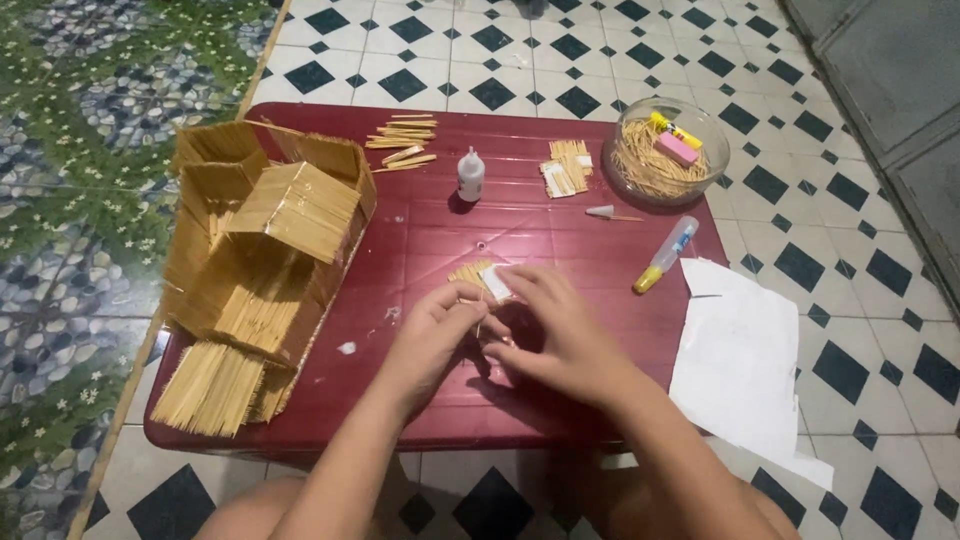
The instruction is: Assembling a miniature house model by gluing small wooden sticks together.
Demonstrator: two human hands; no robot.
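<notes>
Small stick panel [478,277], a flat raft of thin wooden sticks with a white paper patch on it, lies on the dark red table [440,230] near its middle. Both my hands are on it. My left hand [430,335] has fingers curled, tips pinching the panel's near-left edge. My right hand [560,335] arches over from the right, fingertips pressing on the white patch; fingers bent, not a full fist.

Just behind the panel: a small white glue bottle [470,175], upright, plain squat shape with a nozzle. Right of it, a second small stick panel [565,167] with white strips on it. A grey cone cap [600,211] lies near that.

Far right corner: a clear glass bowl [715,145] full of loose sticks, holding a pink block and a yellow-capped tube. In front of it a clear glue tube [665,255] with a yellow cap lies diagonally. A white paper sheet [740,360] hangs off the table's right edge.

Back centre: loose stick bundles [402,140]. Left side: a large stick-built house model [265,270], taking up the table's left third.
</notes>
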